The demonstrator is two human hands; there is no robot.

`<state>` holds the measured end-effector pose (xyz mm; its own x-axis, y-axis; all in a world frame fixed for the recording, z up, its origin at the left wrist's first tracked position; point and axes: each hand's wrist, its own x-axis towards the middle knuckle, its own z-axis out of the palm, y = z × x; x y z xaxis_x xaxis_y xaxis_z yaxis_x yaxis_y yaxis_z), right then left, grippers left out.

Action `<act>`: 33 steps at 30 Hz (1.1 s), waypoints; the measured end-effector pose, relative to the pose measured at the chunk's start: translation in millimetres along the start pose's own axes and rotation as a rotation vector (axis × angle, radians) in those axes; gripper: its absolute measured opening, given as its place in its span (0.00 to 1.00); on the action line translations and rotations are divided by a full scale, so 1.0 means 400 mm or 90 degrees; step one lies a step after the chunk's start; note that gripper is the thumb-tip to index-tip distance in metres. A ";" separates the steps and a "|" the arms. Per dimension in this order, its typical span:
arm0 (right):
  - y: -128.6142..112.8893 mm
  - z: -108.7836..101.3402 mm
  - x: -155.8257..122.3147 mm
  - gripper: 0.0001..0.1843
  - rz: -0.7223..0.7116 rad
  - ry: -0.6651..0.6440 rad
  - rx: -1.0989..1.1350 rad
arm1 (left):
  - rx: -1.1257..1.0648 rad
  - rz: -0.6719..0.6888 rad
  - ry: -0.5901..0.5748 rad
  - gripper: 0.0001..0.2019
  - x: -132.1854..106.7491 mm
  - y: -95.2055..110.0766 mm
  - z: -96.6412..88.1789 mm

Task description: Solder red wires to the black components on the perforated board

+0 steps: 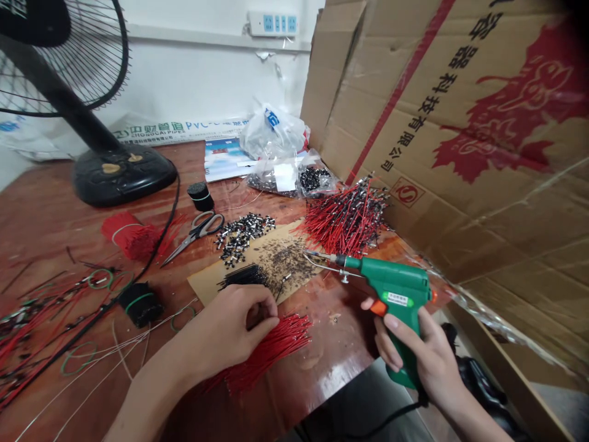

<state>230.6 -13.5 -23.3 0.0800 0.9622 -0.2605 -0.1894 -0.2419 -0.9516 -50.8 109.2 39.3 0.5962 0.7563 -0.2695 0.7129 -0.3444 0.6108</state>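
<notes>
My right hand point(416, 353) is wrapped round the grip of a green soldering gun point(391, 291), one finger near its orange trigger; the metal tip points left over a cardboard sheet point(276, 255). My left hand point(234, 325) is closed, fingers pinched at the end of a bundle of short red wires point(271, 347) lying on the table's front part. Just beyond that hand lies a bundle of black wires point(243, 276). Small black and silver parts point(242, 233) are heaped on the sheet's far end.
A pile of red wires with fitted ends point(347, 218) lies by a big cardboard box point(460, 141) on the right. Scissors point(196, 233), a fan base point(122, 172), plastic bags point(280, 153), red wire bundles point(133, 236) and loose wires at left crowd the wooden table point(46, 215).
</notes>
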 end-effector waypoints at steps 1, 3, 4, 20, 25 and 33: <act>-0.001 0.001 0.001 0.28 0.002 0.000 0.002 | -0.007 0.000 0.003 0.09 0.000 0.001 -0.003; -0.003 0.005 0.003 0.26 -0.002 0.000 0.006 | -0.025 0.010 0.042 0.10 0.005 0.002 -0.004; -0.003 0.007 0.004 0.25 -0.004 -0.002 0.008 | -0.035 0.017 0.084 0.11 0.009 0.001 0.000; -0.026 0.006 0.004 0.34 0.078 -0.017 -0.052 | 0.226 0.065 0.427 0.04 0.061 -0.027 0.115; -0.023 0.015 0.007 0.35 0.061 0.008 -0.059 | 0.252 0.071 0.433 0.03 0.055 -0.026 0.113; -0.031 0.020 0.001 0.35 0.062 0.035 -0.093 | 0.270 0.043 0.416 0.05 0.057 -0.016 0.123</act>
<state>225.1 -9.1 -10.3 0.1218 0.9262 -0.3567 -0.0555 -0.3525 -0.9342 -23.6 101.1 -7.5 0.3991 0.8545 0.3323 0.8415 -0.4854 0.2375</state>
